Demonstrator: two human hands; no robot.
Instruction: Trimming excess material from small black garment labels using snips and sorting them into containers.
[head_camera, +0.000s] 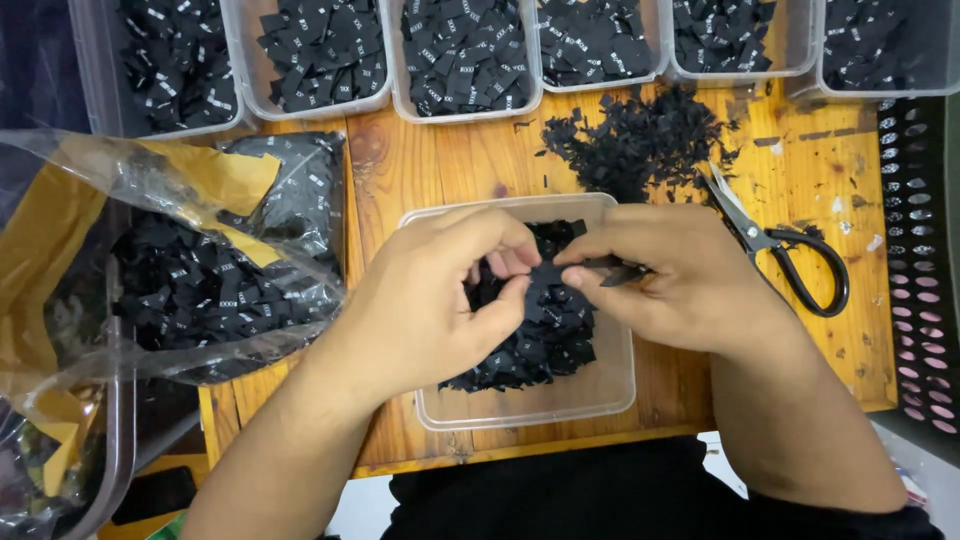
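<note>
Small black woven labels (545, 330) fill the clear rectangular plastic tub (610, 395) in the middle of the wooden worktop (420, 165). Both hands hover over it: the left hand (440, 295) pinches one label, its grip closed on it, and the right hand (670, 275) clenches a small dark cutting tool (618, 268). Black-handled scissors (790, 255) lie just right, beside a heap of black offcuts (640, 135).

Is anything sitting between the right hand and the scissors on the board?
Nothing visible does. The scissors lie flat on the wooden board just beyond the right hand, with only bare board and a few scraps between. That hand already pinches a small dark tool, though.
</note>
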